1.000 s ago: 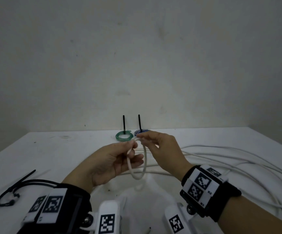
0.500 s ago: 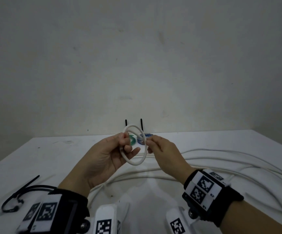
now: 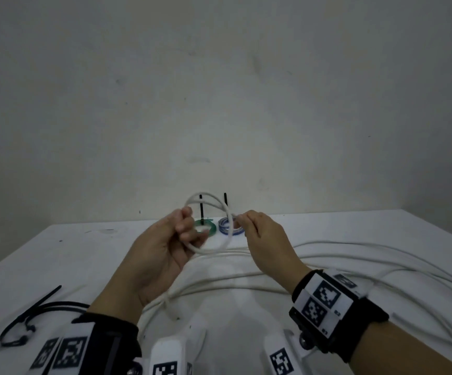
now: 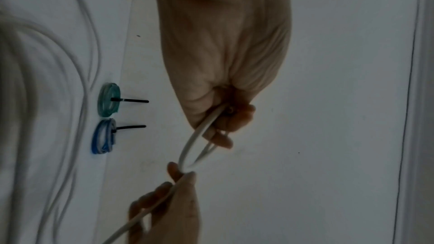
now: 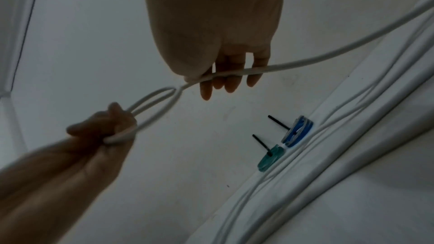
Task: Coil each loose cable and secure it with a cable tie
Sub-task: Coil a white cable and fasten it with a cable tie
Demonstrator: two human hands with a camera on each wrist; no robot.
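Observation:
A small coil of white cable [image 3: 220, 240] is held up above the white table [image 3: 84, 255]. My left hand [image 3: 184, 228] grips the coil's left side, with two loops [image 5: 150, 97] showing in the right wrist view. My right hand [image 3: 242, 221] pinches the cable [image 5: 293, 63] at the coil's right side, and the rest trails off to the right. Most of the white cable [image 3: 354, 255] lies in loose wide loops across the table. Black cable ties [image 3: 30, 318] lie at the near left.
A green coil [image 3: 205, 227] and a blue-and-white coil [image 3: 226, 226], each bound with a black tie that sticks up, rest at the table's far edge by the wall [image 3: 219, 104]. Loose cable covers the table's right half.
Both hands have risen and moved farther from me with the cable. The coil has gone from one hanging loop to two loops held upright.

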